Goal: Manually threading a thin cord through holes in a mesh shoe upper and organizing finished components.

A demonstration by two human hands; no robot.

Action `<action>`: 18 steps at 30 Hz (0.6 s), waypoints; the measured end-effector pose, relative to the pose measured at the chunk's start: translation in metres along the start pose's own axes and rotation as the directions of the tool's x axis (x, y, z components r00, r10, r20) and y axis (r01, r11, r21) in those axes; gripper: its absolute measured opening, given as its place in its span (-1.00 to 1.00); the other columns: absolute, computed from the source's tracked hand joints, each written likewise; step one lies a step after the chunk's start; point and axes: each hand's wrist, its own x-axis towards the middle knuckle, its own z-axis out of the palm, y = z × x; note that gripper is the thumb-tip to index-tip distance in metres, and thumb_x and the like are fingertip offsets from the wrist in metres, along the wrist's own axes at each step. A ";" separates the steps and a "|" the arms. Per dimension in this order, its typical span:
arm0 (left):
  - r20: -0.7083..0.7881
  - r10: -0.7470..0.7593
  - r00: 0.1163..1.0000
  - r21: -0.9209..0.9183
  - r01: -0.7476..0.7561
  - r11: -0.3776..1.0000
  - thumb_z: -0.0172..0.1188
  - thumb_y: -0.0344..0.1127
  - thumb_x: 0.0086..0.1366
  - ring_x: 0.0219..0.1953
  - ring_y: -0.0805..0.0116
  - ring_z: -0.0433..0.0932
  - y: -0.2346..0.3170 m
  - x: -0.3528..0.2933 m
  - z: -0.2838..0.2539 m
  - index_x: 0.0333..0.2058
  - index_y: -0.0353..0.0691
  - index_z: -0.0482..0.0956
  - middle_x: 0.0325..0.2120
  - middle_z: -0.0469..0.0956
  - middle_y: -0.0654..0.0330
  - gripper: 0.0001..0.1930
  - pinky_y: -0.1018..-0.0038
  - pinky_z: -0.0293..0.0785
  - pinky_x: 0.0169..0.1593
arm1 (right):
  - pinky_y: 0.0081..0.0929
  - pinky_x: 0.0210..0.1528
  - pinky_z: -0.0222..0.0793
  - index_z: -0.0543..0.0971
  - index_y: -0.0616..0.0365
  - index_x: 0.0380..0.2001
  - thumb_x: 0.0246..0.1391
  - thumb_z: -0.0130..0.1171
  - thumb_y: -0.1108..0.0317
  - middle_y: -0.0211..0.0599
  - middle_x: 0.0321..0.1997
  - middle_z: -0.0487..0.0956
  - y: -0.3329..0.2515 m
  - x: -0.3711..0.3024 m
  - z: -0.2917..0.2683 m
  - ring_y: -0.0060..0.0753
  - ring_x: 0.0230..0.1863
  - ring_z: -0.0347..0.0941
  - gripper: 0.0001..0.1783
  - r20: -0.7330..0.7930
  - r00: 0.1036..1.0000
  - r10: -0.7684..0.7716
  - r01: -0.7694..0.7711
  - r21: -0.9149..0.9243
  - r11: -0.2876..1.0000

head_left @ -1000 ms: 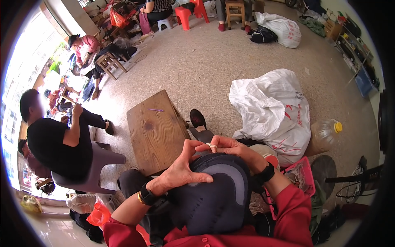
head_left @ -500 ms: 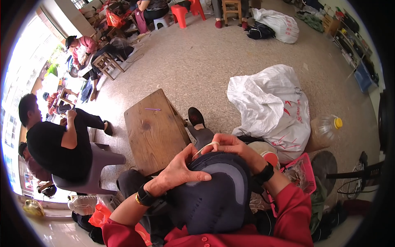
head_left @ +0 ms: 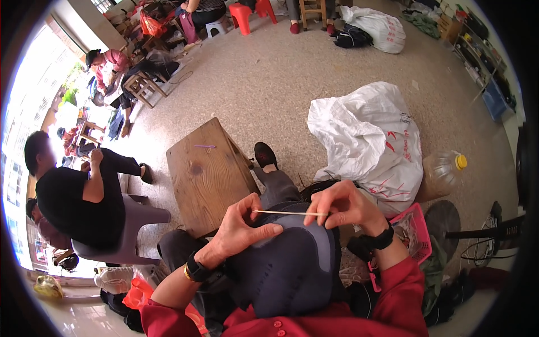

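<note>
A thin cream cord [head_left: 287, 213] is stretched taut and nearly level between my two hands. One end is pinched by my left hand [head_left: 238, 227], closed at thumb and forefinger. The other end is gripped in my right hand [head_left: 349, 210], between closed fingertips. Beneath the cord, a dark navy fabric piece [head_left: 281, 281] with a curved grey band lies across my lap. My left thumb rests over its upper left part. Whether the cord is attached to the fabric cannot be made out.
Ahead to the left stands a wooden bench [head_left: 202, 185] with a thin purple tool [head_left: 204, 146] on it. To the right are a white sack [head_left: 365, 140], a plastic jug [head_left: 441, 174] and a pink basket [head_left: 418, 224]. A person in black [head_left: 78, 196] sits close on the left.
My hands have drawn apart, the right one moving right. The cord, looped between the fingers before, is now straight and taut.
</note>
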 end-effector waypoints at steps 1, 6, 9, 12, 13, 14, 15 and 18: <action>-0.007 0.016 1.000 -0.007 -0.016 1.000 0.65 -0.14 0.09 -0.44 0.70 0.13 -0.001 0.000 0.000 -0.45 -0.03 0.20 -0.50 0.20 0.52 -0.39 0.62 0.06 -0.42 | -0.57 -0.16 0.37 0.68 0.18 -0.35 -0.01 0.52 0.42 -0.08 -0.07 0.71 -0.003 -0.003 0.000 -0.35 -0.01 0.62 -0.81 0.067 0.997 -0.031 0.037 -0.091 0.995; -0.028 0.007 1.000 0.017 -0.007 1.000 0.64 -0.21 0.10 -0.45 0.69 0.08 0.003 -0.004 -0.002 -0.52 -0.03 0.16 -0.53 0.15 0.52 -0.38 0.59 0.01 -0.43 | -0.60 -0.31 0.27 0.75 0.09 -0.39 -0.09 0.61 0.38 -0.29 -0.09 0.50 -0.021 -0.020 0.022 -0.59 -0.28 0.37 -0.80 0.020 0.996 -0.087 0.088 -0.365 0.927; -0.055 0.016 0.998 0.057 -0.013 0.998 0.64 -0.27 0.09 -0.46 0.66 0.06 0.003 -0.008 -0.002 -0.56 -0.04 0.13 -0.55 0.12 0.51 -0.36 0.57 -0.01 -0.42 | -0.65 -0.32 0.24 0.74 0.10 -0.40 -0.11 0.60 0.39 -0.34 -0.11 0.44 -0.021 -0.037 0.028 -0.65 -0.27 0.33 -0.80 -0.058 0.998 -0.035 0.006 -0.434 0.901; -0.067 0.046 0.997 0.026 -0.045 0.999 0.62 -0.33 0.09 -0.46 0.65 0.05 0.005 -0.009 0.002 -0.57 -0.07 0.12 -0.55 0.10 0.49 -0.36 0.55 -0.02 -0.41 | -0.62 -0.23 0.25 0.67 0.09 -0.42 -0.03 0.42 0.45 -0.40 -0.10 0.46 -0.008 -0.054 0.027 -0.59 -0.21 0.39 -0.90 -0.186 0.978 -0.095 -0.007 -0.482 0.876; -0.080 0.066 0.995 0.014 -0.065 0.998 0.62 -0.35 0.08 -0.46 0.64 0.05 0.006 -0.009 0.003 -0.57 -0.09 0.12 -0.56 0.10 0.48 -0.37 0.55 -0.02 -0.41 | -0.58 -0.20 0.27 0.65 0.11 -0.43 -0.03 0.37 0.46 -0.38 -0.12 0.46 -0.001 -0.058 0.024 -0.54 -0.22 0.40 -0.92 -0.227 0.958 -0.178 0.033 -0.527 0.849; -0.080 0.077 0.994 0.035 -0.075 0.997 0.60 -0.38 0.09 -0.46 0.63 0.06 0.008 -0.008 0.003 -0.58 -0.10 0.11 -0.56 0.10 0.47 -0.37 0.56 -0.02 -0.40 | -0.52 -0.13 0.30 0.57 0.16 -0.45 -0.05 0.27 0.46 -0.33 -0.17 0.46 0.000 -0.057 0.022 -0.44 -0.23 0.42 -0.93 -0.267 0.942 -0.204 0.021 -0.559 0.829; -0.067 0.073 0.995 0.032 -0.071 0.997 0.60 -0.38 0.09 -0.46 0.63 0.06 0.006 -0.007 0.003 -0.58 -0.10 0.11 -0.56 0.10 0.47 -0.37 0.56 -0.02 -0.40 | -0.50 -0.12 0.31 0.49 0.18 -0.47 -0.08 0.24 0.49 -0.27 -0.19 0.48 0.005 -0.058 0.018 -0.39 -0.20 0.45 -0.89 -0.297 0.935 -0.195 -0.031 -0.615 0.788; -0.101 0.091 0.991 0.034 -0.088 0.996 0.58 -0.42 0.08 -0.46 0.63 0.06 0.002 -0.008 0.002 -0.59 -0.10 0.09 -0.57 0.11 0.47 -0.37 0.56 0.00 -0.40 | -0.45 -0.12 0.33 0.45 0.18 -0.48 -0.08 0.21 0.53 -0.25 -0.22 0.49 0.026 -0.055 0.009 -0.36 -0.18 0.48 -0.88 -0.305 0.931 -0.199 -0.038 -0.626 0.779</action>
